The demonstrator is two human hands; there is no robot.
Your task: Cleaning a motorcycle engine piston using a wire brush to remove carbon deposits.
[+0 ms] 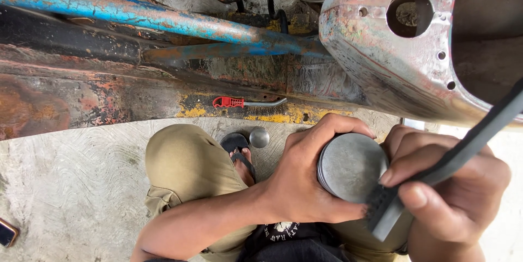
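Observation:
My left hand (308,172) wraps around a round grey metal cylinder, a piston-like part (348,164), holding it with its flat top facing up. My right hand (455,191) grips a dark grey flat brush (436,172) by its long handle; the bristle end rests against the lower right edge of the metal part. Both hands are close together above my knees, which are in khaki trousers.
A rusty scooter frame (109,85) with a blue tube (136,14) lies ahead; its bare metal front shell (392,60) is at upper right. A red-handled wire brush (245,102) lies on the frame. A small round metal cap (259,137) sits by my sandalled foot. A phone (6,233) lies at far left.

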